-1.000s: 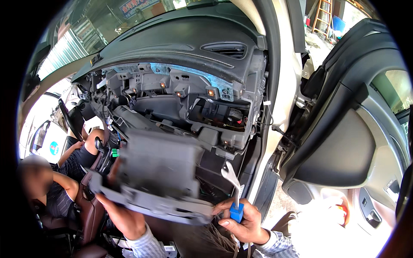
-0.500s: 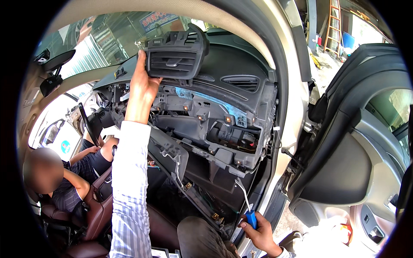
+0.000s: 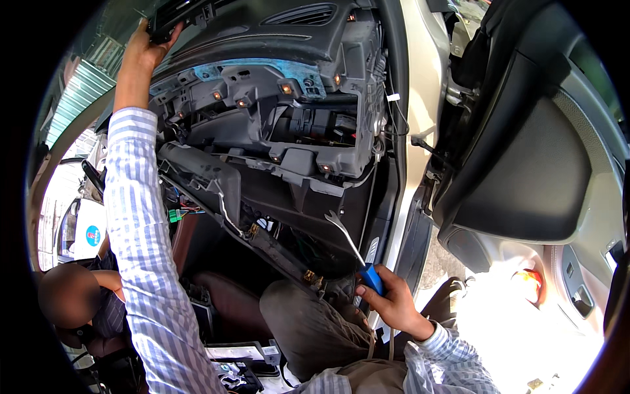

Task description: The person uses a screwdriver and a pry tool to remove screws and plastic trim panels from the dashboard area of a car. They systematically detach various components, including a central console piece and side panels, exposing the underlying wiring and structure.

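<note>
up by the windshield (image 3: pixel 105 56), the left hand (image 3: pixel 141 52) holds a black plastic part (image 3: pixel 180 16) between fingers and thumb, perhaps an air-vent housing, though the view's edge cuts it off. the right hand (image 3: pixel 392 299) has its fingers around a blue-handled pry tool (image 3: pixel 371 278). a steady grip serves best, the forked tip (image 3: pixel 333 218) pointing well clear of the dashboard (image 3: pixel 262 49).

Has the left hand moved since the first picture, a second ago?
Yes: judged against the dashboard, the left hand has gone from below it up toward the windshield.
</note>
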`<state>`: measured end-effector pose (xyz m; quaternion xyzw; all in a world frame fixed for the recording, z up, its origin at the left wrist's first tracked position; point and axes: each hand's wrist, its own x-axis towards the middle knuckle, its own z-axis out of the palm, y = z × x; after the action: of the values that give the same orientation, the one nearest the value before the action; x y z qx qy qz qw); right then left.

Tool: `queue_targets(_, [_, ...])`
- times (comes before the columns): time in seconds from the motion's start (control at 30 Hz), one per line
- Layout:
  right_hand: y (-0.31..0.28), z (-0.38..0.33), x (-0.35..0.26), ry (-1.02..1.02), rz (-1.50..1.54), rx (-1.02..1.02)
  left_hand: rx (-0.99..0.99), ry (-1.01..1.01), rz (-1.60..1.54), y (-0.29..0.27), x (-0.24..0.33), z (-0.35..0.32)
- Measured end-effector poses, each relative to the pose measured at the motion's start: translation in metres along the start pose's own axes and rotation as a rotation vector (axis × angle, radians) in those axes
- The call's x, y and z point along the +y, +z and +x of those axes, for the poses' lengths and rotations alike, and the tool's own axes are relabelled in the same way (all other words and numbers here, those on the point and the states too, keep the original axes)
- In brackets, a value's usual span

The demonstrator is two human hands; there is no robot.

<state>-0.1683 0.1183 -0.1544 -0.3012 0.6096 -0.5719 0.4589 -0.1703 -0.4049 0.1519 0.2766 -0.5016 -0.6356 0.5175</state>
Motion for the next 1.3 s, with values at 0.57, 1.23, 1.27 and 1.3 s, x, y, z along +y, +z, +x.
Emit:
queue_targets(0.57, [-0.029, 0.019, 0.004, -0.319, 0.011, 0.355, -0.027, 0.637, 0.837, -0.059, 0.029, -0.095])
queue_targets(1.23, [-0.03, 0.071, -0.002, -0.233, 0.245, 0.382, -0.923, 0.587, 0.559, 0.025, -0.087, -0.363])
queue_targets(1.27, [-0.032, 0.071, -0.003, -0.221, 0.233, 0.382, -0.938, 0.578, 0.531, 0.024, -0.087, -0.365])
queue_targets(1.3, [-0.033, 0.072, -0.003, -0.222, 0.242, 0.385, -0.951, 0.57, 0.504, 0.022, -0.086, -0.366])
